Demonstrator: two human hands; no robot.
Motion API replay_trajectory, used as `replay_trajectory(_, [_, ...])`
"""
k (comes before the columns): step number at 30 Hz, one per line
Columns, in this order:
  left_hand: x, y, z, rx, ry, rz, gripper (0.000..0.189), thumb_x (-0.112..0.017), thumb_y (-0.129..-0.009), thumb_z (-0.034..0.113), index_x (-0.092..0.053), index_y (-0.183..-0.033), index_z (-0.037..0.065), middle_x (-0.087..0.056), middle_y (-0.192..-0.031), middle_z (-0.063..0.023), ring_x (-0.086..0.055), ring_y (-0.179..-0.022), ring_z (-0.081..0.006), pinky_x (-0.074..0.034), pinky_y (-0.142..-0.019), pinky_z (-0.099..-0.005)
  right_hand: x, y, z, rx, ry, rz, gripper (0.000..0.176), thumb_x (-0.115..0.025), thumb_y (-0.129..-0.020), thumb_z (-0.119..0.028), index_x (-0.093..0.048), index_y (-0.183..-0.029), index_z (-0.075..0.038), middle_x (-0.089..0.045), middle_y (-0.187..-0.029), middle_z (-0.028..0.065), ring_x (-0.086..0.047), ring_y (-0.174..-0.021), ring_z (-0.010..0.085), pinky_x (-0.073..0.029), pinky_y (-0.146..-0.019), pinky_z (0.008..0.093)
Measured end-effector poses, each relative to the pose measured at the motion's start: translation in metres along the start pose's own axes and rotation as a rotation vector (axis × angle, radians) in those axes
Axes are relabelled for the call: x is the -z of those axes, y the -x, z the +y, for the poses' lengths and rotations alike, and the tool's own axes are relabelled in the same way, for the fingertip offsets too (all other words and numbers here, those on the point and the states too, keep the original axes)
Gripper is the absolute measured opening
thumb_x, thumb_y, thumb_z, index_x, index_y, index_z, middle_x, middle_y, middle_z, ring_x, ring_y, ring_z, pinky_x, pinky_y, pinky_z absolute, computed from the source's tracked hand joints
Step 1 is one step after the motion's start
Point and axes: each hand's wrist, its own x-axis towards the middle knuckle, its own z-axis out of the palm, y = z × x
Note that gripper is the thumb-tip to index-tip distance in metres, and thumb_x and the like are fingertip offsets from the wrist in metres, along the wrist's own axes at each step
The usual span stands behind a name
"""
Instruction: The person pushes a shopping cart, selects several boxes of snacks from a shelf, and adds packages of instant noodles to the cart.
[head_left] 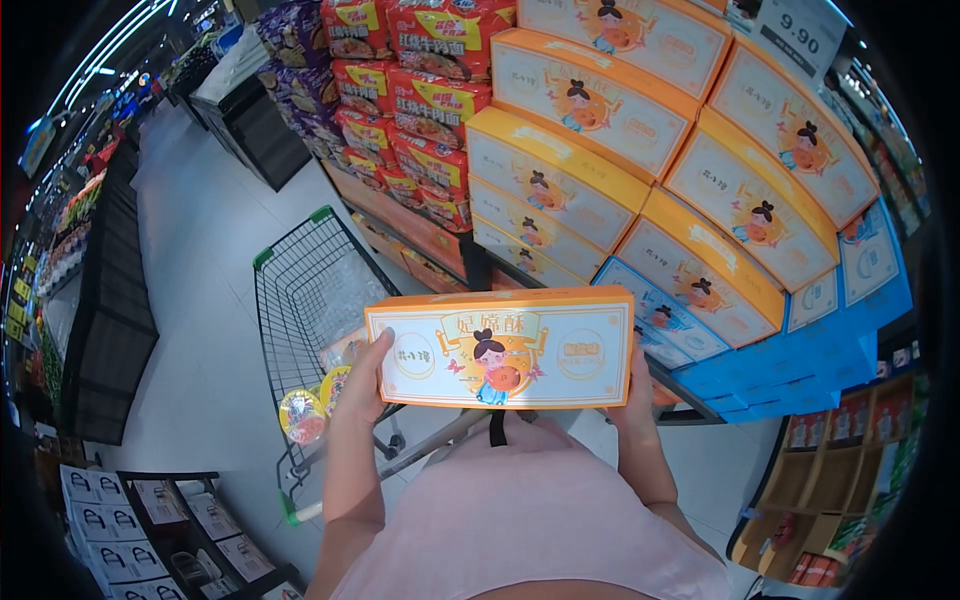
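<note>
Now both hands have the orange-edged box [500,352], held up in front of the body with its broad printed face toward the camera! The left hand [362,385] grips the left end, thumb up on the front face, and the right hand [634,388] clasps the right end, its fingers partly hidden behind the box. Just beyond, a shopping cart [318,262] stands to the left, with two round yellow-rimmed tubs [303,416] inside, near the left wrist. And look behind: matching orange boxes [555,190] stack up high, blue boxes [770,370] sit below them on the right, and red noodle packs [437,100] pile alongside on the left. Up at the top right, a price sign [800,38] reads 9.90.
</note>
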Motion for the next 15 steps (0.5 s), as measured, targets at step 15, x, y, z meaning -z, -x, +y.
replay_trajectory(15, [0.095,0.028,-0.02,-0.147,0.183,0.157,0.05,-0.047,-0.098,0.035,-0.042,-0.134,0.001,-0.054,-0.129,-0.0113,-0.055,-0.116,-0.0201,-0.045,-0.097,-0.0335,-0.048,-0.034,0.062,-0.131,0.038,-0.213,0.058,-0.032,-0.1,-0.046,-0.025,-0.145,-0.01,-0.042,-0.139,0.0084,-0.044,-0.126,0.0201,-0.039,-0.104,0.0372])
